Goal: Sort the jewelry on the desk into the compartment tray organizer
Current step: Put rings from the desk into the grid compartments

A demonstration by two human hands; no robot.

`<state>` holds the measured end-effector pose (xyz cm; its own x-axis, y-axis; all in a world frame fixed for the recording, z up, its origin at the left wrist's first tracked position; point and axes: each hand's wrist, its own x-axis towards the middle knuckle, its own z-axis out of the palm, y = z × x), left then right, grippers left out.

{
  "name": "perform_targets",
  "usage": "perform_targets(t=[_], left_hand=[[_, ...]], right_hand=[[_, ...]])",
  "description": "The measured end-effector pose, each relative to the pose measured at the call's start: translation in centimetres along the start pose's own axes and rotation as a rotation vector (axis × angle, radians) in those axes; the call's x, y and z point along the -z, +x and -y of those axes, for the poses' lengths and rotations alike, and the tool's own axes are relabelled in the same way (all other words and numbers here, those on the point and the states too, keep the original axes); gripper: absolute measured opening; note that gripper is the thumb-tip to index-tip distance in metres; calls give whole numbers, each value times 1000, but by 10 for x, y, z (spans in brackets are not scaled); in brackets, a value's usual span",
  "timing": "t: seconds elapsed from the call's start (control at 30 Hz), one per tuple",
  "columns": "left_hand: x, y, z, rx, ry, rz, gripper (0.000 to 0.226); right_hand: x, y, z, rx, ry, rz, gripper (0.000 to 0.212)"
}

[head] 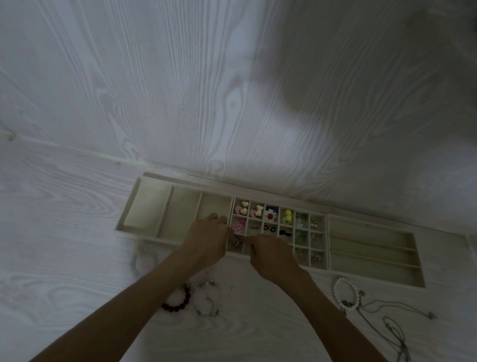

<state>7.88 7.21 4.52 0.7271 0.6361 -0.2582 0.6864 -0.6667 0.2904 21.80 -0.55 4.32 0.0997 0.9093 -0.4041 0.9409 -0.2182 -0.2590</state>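
Bracelets lie nearest on the worktop [55,222]: a red one [178,299], a clear one [208,296] and, to the right, a pearl one [347,294] beside tangled chains [392,324]. Beyond them the left hand [208,237] and right hand [271,257] meet over the tray [369,250], fingers pinched together around a ring [234,241] (in a near-row compartment), though which hand holds it I cannot tell.

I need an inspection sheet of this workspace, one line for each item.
Surface: pale wood-grain desk, dim light.
Job's things: compartment tray at the wall; small middle cells hold colourful pieces, wide side sections look empty. On the desk: red bead bracelet, clear bracelet, pale bracelet, pearl bracelet, thin chains.
Clutter: nothing seen.
Grips: left hand and right hand meet over a front cell beside a ring; hold unclear.
Cables: nothing seen.
Surroundings: wood-grain wall.
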Motion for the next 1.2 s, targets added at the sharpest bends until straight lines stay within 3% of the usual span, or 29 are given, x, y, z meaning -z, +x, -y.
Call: perform_targets(t=[0.17, 0.3, 0.53, 0.77, 1.0, 1.2], left_hand=[[-2, -2, 2, 12, -14, 1, 44], [0, -4, 4, 28, -27, -8, 47], [1, 2, -1, -69, 22, 49, 51], [-1, 8, -11, -238, 361, 165, 35], [7, 8, -22, -454, 797, 209, 30], [6, -3, -17, -333, 622, 179, 41]], right_hand=[[-2, 4, 6, 0, 8, 40, 48], [-4, 8, 6, -46, 219, 116, 45], [12, -1, -7, -124, 447, 20, 39], [14, -15, -25, -212, 460, -14, 37], [16, -18, -17, -140, 346, -6, 36], [17, -21, -9, -74, 219, 19, 41]])
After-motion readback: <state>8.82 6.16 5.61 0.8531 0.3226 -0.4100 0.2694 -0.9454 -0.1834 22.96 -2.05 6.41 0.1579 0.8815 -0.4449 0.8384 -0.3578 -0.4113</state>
